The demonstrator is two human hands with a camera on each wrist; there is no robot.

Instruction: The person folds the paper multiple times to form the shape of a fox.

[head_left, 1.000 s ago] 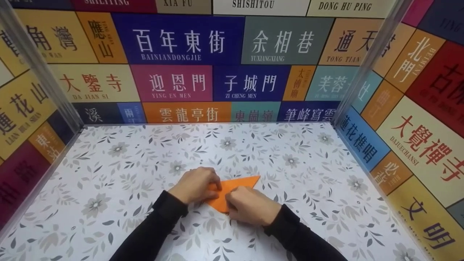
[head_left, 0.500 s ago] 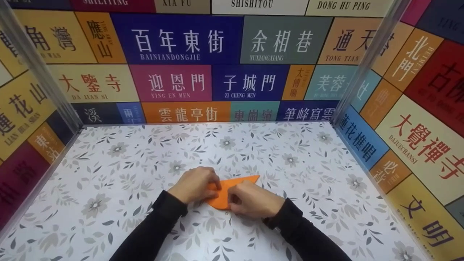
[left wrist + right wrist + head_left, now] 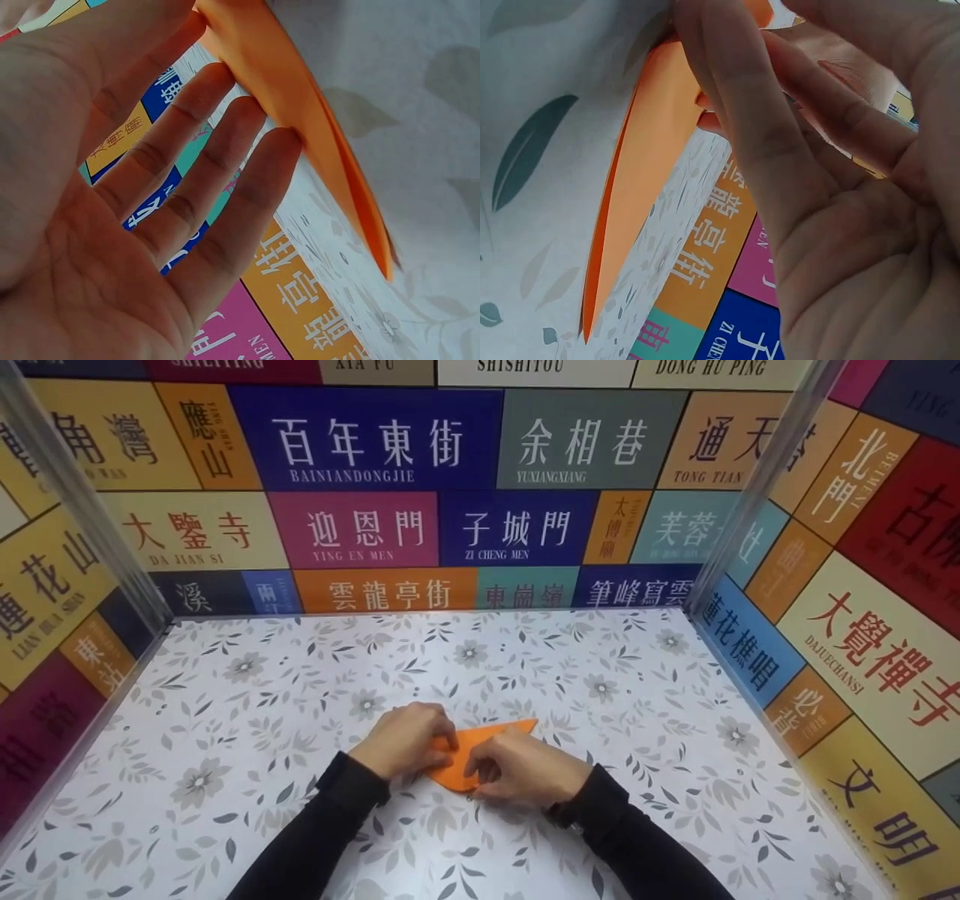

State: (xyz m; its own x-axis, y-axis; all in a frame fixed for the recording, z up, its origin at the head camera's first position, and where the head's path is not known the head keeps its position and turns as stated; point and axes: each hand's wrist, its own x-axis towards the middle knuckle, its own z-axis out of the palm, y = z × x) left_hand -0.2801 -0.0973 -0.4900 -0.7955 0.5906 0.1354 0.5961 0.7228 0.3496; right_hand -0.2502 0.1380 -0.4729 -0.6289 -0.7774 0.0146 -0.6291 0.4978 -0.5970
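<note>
Panelled walls bearing place names enclose a white, flower-printed tabletop (image 3: 262, 682), where a folded piece of orange paper (image 3: 466, 741) lies just below the centre of the frame. One pointed corner reaches toward the upper right, beyond the knuckles; wrist-level views show layers parting slightly along its edge, with a narrow tip toward the lower right in the left wrist view and the lower left in the right wrist view. A person's left hand (image 3: 405, 742) rests on the paper's left end, its grip apart, with fingers extended and tips touching the edge. At right, the right hand (image 3: 529, 771) bends over the near part of the sheet, fingers against it; whether that grip pinches the paper or only presses it cannot be told. Black sleeves (image 3: 292, 836) run from both wrists to the bottom of the frame. Beyond the tabletop, the back wall (image 3: 375, 435) carries blocks of navy, pink, grey and orange, one marked BAINIANDONGJIE. The left wall (image 3: 45, 592) shows yellow and maroon panels at the frame's edge, the right wall (image 3: 885, 622) red, cream and blue ones, and clear strips (image 3: 97, 502) cover the corners.
</note>
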